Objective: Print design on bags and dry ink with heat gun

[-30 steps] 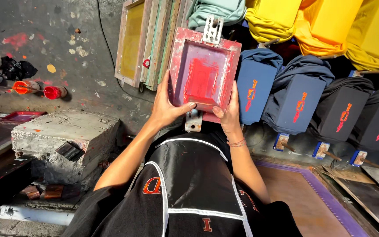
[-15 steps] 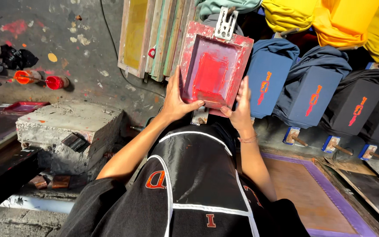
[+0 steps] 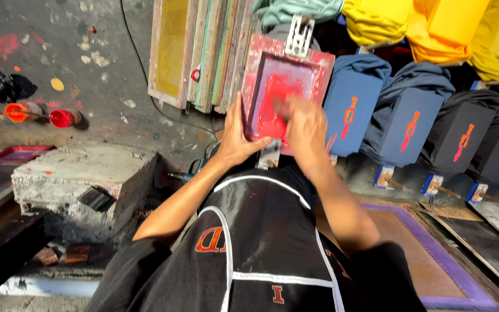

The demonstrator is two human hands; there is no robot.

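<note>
My left hand (image 3: 235,138) grips the left edge of a red-stained screen (image 3: 284,92), fingers curled around its frame, holding it upright above a black jersey (image 3: 261,242) stretched in front of me. My right hand (image 3: 304,130), blurred, lies over the screen's inked mesh; I cannot tell whether its fingers are spread or pinching anything. Behind the screen, more frames (image 3: 197,52) lean against a paint-spattered wall. To the right, dark shirts (image 3: 411,121) with orange prints sit on pallets; yellow shirts (image 3: 434,29) are piled above.
</note>
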